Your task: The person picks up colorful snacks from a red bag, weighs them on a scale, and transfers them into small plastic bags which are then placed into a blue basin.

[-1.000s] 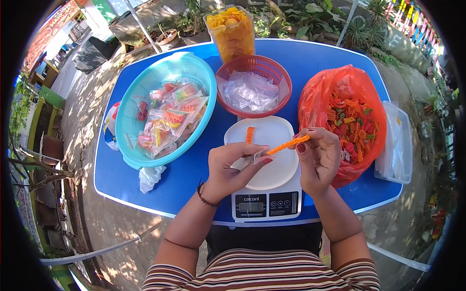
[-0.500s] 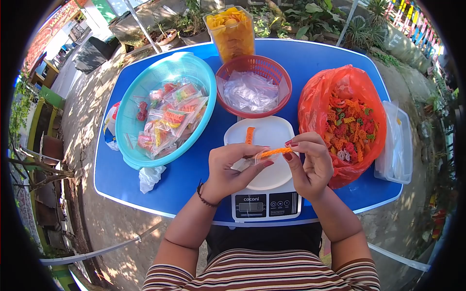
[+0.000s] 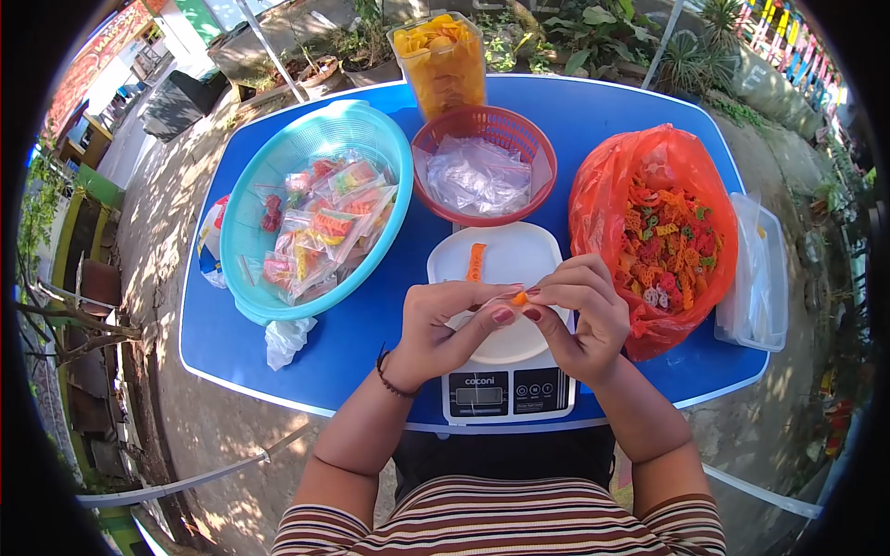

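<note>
A: What do we see from the head camera?

B: We see the left hand (image 3: 445,324) and the right hand (image 3: 582,320) close together. They are over the white top of the kitchen scale (image 3: 508,394). Their fingertips meet.

A: What are they pinching?

B: Both hands are curled up, and they pinch a small orange cracker stick (image 3: 520,297) between them. We can only see a tiny bit of it. The fingers hide the rest.

A: Is there more on the scale?

B: Yes, another orange cracker (image 3: 476,261) lies on the white top, just behind the hands.

A: And what is around it?

B: The scale sits on the blue counter (image 3: 278,324). Just to its right we see a red bag (image 3: 598,195) full of colourful crackers. Behind the scale is a red basket (image 3: 542,148) with clear bags in it. To the left is a teal basket (image 3: 269,176) with little filled packs.
</note>
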Demonstrator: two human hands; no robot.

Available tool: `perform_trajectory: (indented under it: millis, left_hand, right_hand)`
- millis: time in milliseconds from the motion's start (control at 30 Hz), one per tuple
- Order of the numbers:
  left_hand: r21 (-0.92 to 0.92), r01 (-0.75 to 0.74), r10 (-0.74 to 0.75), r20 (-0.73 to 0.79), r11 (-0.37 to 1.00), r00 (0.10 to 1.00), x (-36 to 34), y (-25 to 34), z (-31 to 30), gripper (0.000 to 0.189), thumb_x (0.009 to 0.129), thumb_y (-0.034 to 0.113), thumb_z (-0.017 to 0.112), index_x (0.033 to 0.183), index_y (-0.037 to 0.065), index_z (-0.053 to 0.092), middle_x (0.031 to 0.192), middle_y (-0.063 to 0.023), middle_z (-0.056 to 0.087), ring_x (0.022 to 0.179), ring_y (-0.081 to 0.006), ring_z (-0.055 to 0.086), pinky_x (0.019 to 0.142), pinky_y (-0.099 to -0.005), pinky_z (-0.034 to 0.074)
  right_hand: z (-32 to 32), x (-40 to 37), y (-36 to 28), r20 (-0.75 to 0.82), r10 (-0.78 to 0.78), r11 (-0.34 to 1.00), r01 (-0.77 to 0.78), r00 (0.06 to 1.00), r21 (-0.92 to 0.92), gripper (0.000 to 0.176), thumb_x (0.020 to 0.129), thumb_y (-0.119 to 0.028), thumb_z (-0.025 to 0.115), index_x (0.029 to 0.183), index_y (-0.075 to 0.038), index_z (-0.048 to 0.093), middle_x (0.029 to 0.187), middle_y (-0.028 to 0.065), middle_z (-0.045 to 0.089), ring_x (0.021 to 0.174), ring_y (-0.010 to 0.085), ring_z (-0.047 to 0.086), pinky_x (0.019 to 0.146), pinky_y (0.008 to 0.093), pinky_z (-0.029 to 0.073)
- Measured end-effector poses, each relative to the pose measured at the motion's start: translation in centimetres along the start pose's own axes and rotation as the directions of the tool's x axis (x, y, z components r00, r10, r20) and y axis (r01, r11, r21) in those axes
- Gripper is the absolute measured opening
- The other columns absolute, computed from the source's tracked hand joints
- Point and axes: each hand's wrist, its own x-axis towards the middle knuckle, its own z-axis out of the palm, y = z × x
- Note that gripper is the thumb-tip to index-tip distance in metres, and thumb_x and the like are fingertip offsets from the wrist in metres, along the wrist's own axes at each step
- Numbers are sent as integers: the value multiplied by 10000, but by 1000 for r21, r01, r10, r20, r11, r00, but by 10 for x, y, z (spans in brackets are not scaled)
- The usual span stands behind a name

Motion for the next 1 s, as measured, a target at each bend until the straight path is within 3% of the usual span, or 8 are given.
perform_trajectory:
  millis: [167, 267, 500, 600, 667, 800, 900, 1000]
  left_hand:
    - [-146, 162, -158, 38, 976, 987, -1, 1, -3, 310, 1012, 230, 648, 1131, -39, 746, 906, -125, 780, 802, -94, 716, 725, -230, 551]
    - [-251, 234, -222, 74, 939, 972, -2, 1, -5, 280, 1009, 215, 657, 1134, -18, 750, 974, -123, 780, 883, -94, 715, 779, -239, 560]
    - [-160, 122, -114, 60, 979, 992, -2, -3, -3, 292, 1030, 213, 626, 1098, -46, 743, 982, -113, 774, 907, -116, 715, 807, -250, 560]
    - [-200, 122, -145, -107, 972, 984, -2, -1, -4, 331, 1053, 240, 581, 1100, -55, 725, 961, -116, 765, 875, -131, 723, 791, -263, 570]
    - [-276, 128, -208, -281, 952, 937, 0, -2, -4, 380, 1073, 277, 538, 1120, -63, 701, 909, -114, 755, 817, -127, 720, 761, -275, 580]
    - [-594, 86, -346, -340, 800, 874, 8, -16, -10, 367, 1083, 280, 505, 1129, -42, 675, 1056, -184, 729, 875, -229, 737, 786, -344, 609]
    - [-647, 82, -358, -307, 758, 882, 7, -25, -14, 381, 1088, 297, 487, 1123, -34, 672, 1100, -199, 719, 933, -266, 734, 798, -366, 612]
    - [-695, 43, -356, -313, 718, 881, 8, -24, -11, 375, 1091, 305, 482, 1118, -21, 665, 1056, -174, 728, 919, -241, 735, 831, -396, 607]
  right_hand:
    - [-1, 0, -4, 107, 46, 996, -37, 993, -81, 196, 829, -180, 752, 1015, -120, 772, 1095, 107, 624, 956, 254, 518, 823, 366, 424]
    - [-2, 1, -3, 127, 65, 996, -57, 990, -67, 204, 823, -194, 745, 1012, -123, 773, 1150, 119, 602, 984, 267, 501, 846, 381, 408]
    - [1, 0, -4, 223, 56, 998, -50, 973, -32, 250, 829, -194, 736, 1060, -100, 733, 1220, 145, 592, 1049, 297, 521, 893, 400, 425]
    - [8, -5, -7, 65, 170, 976, -177, 983, 126, 352, 839, -169, 716, 1181, -93, 683, 1273, 149, 596, 1136, 323, 524, 956, 443, 427]
    - [6, -2, 2, 204, 171, 979, -142, 964, -149, 382, 855, -152, 689, 1230, -90, 654, 1303, 128, 599, 1181, 332, 517, 992, 471, 417]
    - [13, 2, 3, 419, 159, 875, 68, 894, -479, 385, 875, -125, 650, 1259, -96, 646, 1337, 77, 609, 1258, 351, 497, 1060, 514, 378]
    - [20, -6, 7, 540, 100, 862, 198, 836, -466, 409, 872, -136, 652, 1281, -119, 649, 1333, 72, 609, 1284, 355, 479, 1093, 513, 350]
    - [13, -3, 0, 533, 204, 888, 75, 821, -454, 400, 856, -137, 667, 1257, -134, 672, 1334, 73, 608, 1305, 355, 465, 1106, 506, 338]
